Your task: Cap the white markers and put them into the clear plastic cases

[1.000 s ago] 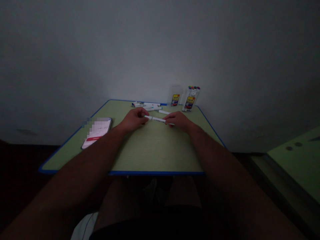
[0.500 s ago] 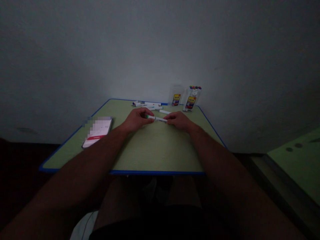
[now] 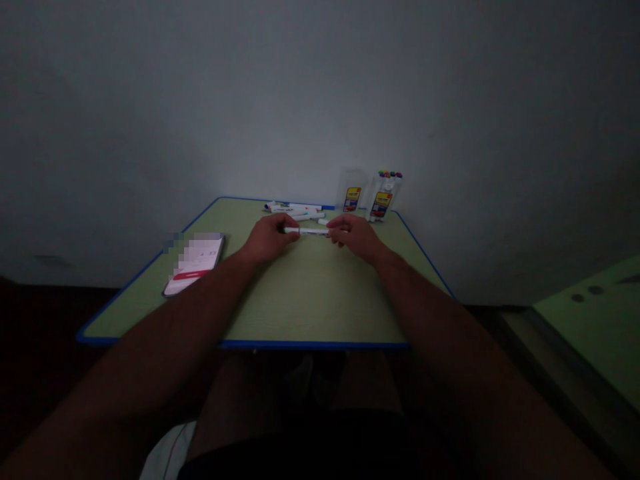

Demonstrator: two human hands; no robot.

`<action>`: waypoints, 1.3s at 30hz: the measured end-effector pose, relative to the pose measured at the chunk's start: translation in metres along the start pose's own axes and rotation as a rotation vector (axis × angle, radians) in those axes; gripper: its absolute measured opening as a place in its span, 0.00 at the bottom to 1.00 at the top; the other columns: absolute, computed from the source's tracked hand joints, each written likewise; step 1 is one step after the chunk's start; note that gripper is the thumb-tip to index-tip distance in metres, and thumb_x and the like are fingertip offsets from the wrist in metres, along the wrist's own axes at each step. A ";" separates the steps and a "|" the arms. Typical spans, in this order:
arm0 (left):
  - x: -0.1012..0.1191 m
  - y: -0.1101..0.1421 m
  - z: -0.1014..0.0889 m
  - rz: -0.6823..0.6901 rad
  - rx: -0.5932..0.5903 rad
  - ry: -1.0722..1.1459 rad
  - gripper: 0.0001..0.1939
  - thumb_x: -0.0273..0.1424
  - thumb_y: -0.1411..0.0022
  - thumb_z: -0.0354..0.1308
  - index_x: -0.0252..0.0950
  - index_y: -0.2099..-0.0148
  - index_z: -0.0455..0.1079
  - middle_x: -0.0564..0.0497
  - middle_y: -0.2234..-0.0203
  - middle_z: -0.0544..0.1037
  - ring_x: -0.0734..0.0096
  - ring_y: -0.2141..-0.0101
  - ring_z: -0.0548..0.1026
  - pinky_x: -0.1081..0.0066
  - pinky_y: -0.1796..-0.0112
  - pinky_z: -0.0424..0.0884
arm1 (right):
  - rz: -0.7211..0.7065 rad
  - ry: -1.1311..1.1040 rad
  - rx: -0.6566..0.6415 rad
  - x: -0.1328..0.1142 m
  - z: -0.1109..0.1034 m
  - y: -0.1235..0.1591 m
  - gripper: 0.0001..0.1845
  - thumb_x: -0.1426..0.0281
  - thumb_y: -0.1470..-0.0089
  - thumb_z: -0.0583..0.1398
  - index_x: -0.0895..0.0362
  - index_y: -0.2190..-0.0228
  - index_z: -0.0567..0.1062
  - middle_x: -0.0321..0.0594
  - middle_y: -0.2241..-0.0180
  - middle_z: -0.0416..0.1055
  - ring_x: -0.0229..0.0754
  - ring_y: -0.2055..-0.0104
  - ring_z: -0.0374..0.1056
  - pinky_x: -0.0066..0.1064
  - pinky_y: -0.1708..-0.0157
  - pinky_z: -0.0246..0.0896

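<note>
A white marker (image 3: 314, 231) lies level between my two hands above the middle of the table. My left hand (image 3: 271, 237) pinches its left end between thumb and fingers. At the other end, the fingertips of my right hand (image 3: 354, 235) close on the marker. Just behind my hands, several white markers (image 3: 295, 209) lie in a loose heap on the table, some with blue ends. My right hand partly covers another white marker (image 3: 323, 221).
A clear case of markers (image 3: 382, 203) with coloured tops stands at the back right. Beside it is a clear case (image 3: 351, 199) with a yellow label. A phone (image 3: 195, 265) lies on the left of the green table (image 3: 320, 300), which has a blue edge. Behind is a wall.
The marker has shifted slightly left and come nearly level. My left hand has moved a little left, and the marker's green end is no longer visible. My right hand's fingers have changed position.
</note>
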State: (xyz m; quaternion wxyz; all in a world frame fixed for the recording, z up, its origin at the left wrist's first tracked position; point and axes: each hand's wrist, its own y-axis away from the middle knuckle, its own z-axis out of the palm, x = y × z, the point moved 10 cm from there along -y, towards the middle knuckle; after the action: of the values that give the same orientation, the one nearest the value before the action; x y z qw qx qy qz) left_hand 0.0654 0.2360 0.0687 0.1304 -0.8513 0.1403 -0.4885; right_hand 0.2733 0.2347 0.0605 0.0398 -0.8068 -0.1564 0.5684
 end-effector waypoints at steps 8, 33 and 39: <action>-0.010 -0.001 0.000 0.002 0.002 -0.081 0.07 0.27 0.49 0.67 0.38 0.65 0.76 0.52 0.73 0.77 0.68 0.71 0.71 0.69 0.68 0.65 | -0.048 0.028 0.033 -0.010 0.001 0.002 0.17 0.69 0.57 0.72 0.58 0.62 0.79 0.34 0.74 0.75 0.33 0.76 0.68 0.26 0.74 0.64; 0.003 0.000 -0.003 0.037 0.031 -0.128 0.07 0.29 0.48 0.68 0.37 0.65 0.77 0.50 0.70 0.79 0.67 0.69 0.71 0.65 0.64 0.67 | 0.047 -0.137 0.106 0.013 -0.011 -0.004 0.10 0.72 0.52 0.69 0.59 0.66 0.77 0.37 0.77 0.76 0.35 0.78 0.71 0.26 0.76 0.69; -0.005 -0.003 -0.002 -0.007 0.026 -0.040 0.08 0.30 0.51 0.70 0.36 0.66 0.78 0.52 0.74 0.77 0.69 0.72 0.70 0.65 0.66 0.65 | 0.028 -0.242 0.083 0.016 -0.015 -0.004 0.14 0.68 0.58 0.73 0.58 0.70 0.76 0.37 0.77 0.77 0.37 0.76 0.74 0.28 0.74 0.73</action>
State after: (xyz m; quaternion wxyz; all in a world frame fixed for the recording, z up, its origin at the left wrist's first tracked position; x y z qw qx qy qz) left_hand 0.0616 0.2401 0.0667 0.1425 -0.8596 0.1281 -0.4737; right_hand 0.2908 0.2452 0.0525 0.0458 -0.7321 -0.1251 0.6680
